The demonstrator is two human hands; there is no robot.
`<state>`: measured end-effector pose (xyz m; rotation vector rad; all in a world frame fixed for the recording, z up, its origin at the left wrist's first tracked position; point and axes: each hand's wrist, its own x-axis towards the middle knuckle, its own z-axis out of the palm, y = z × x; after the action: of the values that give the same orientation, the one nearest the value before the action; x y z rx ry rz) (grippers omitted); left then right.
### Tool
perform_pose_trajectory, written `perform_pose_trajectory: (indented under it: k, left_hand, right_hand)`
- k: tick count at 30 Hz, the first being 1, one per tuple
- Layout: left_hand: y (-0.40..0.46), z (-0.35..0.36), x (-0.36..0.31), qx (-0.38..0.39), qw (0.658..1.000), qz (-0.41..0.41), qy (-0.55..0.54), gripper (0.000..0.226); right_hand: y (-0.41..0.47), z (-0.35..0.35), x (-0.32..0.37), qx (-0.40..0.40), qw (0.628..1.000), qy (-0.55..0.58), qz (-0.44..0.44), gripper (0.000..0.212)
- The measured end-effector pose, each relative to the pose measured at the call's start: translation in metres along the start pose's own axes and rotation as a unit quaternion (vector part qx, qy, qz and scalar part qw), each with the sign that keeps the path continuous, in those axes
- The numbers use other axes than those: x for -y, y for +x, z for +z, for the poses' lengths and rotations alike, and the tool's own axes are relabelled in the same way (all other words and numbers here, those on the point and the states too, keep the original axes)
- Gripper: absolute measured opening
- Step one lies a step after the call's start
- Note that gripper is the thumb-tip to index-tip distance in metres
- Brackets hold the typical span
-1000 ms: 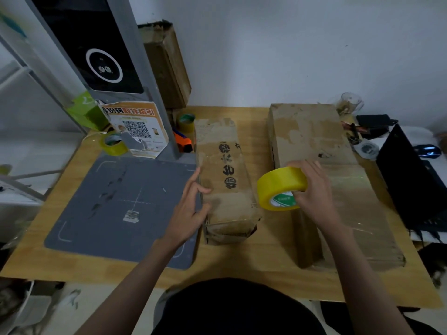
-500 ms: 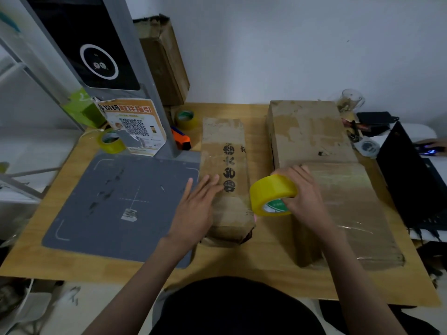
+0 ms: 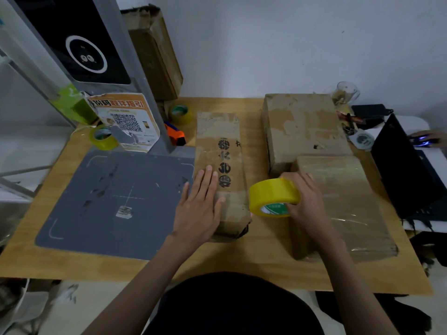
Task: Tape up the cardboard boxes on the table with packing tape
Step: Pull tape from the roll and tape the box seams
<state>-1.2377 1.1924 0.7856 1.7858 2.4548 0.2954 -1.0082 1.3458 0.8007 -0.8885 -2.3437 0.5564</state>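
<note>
So, a narrow box (image 3: 221, 170) is pinned flat on the worktop (image 3: 242, 259) by the left hand (image 3: 199, 209), fingers straight; a yellow tape roll (image 3: 274, 197) is gripped by the right hand (image 3: 306, 204), fingers curled round it, just right of that box; two bigger boxes (image 3: 302, 126) are seen further right.

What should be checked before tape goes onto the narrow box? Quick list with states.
1. Narrow box steadied: ok, left hand lies flat on its near end.
2. Yellow tape roll in hand: ok, right hand grips it.
3. Roll at the box: ok, beside its near right edge; contact cannot tell.
4. Free tape end pulled out: cannot tell.
5. Near end flaps closed: not ok, the end looks crumpled and gaping.
6. Room on the right: ok, a gap separates it from the wrapped box.
</note>
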Motion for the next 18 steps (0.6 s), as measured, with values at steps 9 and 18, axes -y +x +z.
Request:
perform_pose_trajectory:
  k: [9,18]
  left_hand:
    - [0.000,0.003,0.008,-0.054,0.980,0.010,-0.191,0.064]
    - [-0.007,-0.010,0.035,0.203,0.702,-0.344,-0.590,0.085]
  right_hand:
    - [-0.030,0.041,-0.018,-0.036,0.992,0.079,0.095,0.039]
    - [-0.042,0.071,0.006,-0.067,0.893,0.264,0.358,0.060]
